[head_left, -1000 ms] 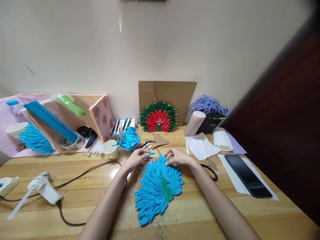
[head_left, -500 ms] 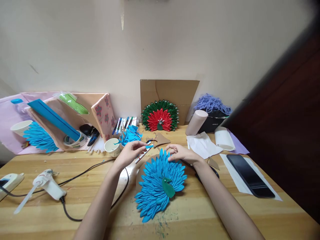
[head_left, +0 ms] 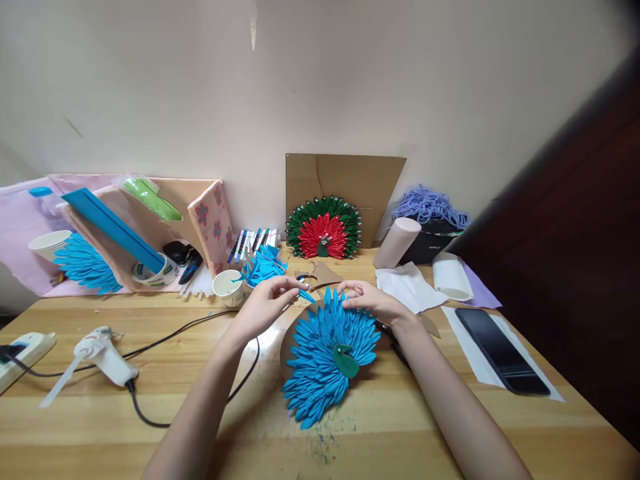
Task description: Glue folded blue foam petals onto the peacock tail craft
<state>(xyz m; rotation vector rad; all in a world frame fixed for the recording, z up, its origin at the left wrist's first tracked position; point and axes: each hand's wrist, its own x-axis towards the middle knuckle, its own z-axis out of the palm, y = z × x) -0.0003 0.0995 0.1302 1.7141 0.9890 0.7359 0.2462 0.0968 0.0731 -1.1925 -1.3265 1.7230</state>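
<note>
Both hands meet over the table (head_left: pixel 400 433) in the head view, on either side of the top of a blue peacock (head_left: pixel 315 360). Between thumb and fingertips, the left hand (head_left: pixel 267 307) pinches a thin blue paper petal (head_left: pixel 307 295), held just beside the peacock's upper left edge. Curled at the upper edge, the right hand (head_left: pixel 375 303) touches the petals there; whether its fingers grip them I cannot tell. The peacock lies on the table between the forearms, its layered petals fanned around a green body (head_left: pixel 346 362), with brown cardboard (head_left: pixel 287 343) showing along its left side.

Near the left hand are a paper cup (head_left: pixel 227 288) and a heap of blue paper pieces (head_left: pixel 265 265), with markers (head_left: pixel 254 241) behind. A white glue gun (head_left: pixel 106 357) lies farther left, beside a power strip (head_left: pixel 30 353). Partly hidden by the right forearm is something black (head_left: pixel 397 347); a dark phone (head_left: pixel 503 350) rests on white paper at the right. Against the wall, a red and green peacock (head_left: pixel 325 230) stands before a cardboard sheet (head_left: pixel 345 175).
</note>
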